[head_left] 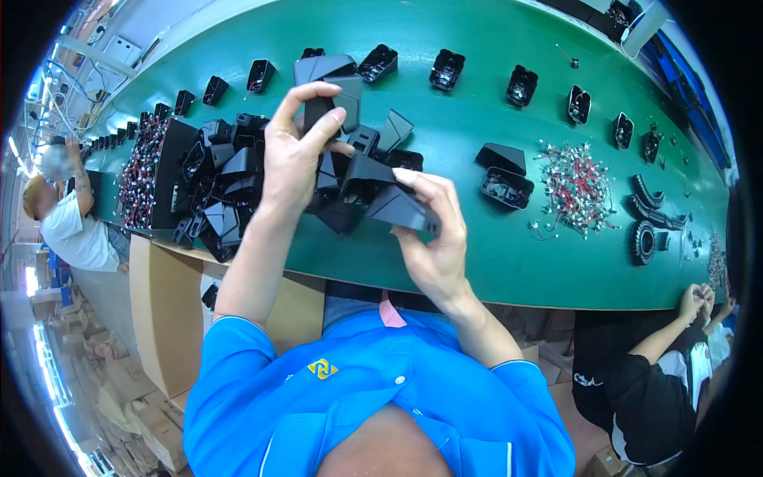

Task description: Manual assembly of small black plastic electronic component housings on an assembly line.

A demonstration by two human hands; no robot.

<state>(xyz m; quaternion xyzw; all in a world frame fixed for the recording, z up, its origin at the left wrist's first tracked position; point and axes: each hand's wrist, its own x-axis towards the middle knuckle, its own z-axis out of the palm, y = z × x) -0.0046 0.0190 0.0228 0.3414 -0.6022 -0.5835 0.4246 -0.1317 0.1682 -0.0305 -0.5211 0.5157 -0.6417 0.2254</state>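
My left hand (298, 147) is raised over the bench, thumb and fingers closed on a black plastic housing (346, 97) with angled faces. Lower and to the right, my right hand (435, 238) grips another black plastic housing (404, 208) between thumb and fingers. Part of that second piece sits close to my left fingertips; whether they touch it I cannot tell. Beneath and beside my left hand lies a heap of similar black housings (226, 171). On the right, a pair of housings (507, 188) rests on the green bench, one showing its open inside.
A pile of small red-and-white wired parts (574, 189) lies to the right. Open black housings (447, 69) stand in a spaced row along the green bench (469, 274). An open cardboard box (159, 318) stands below the bench edge. Co-workers sit at far left and right.
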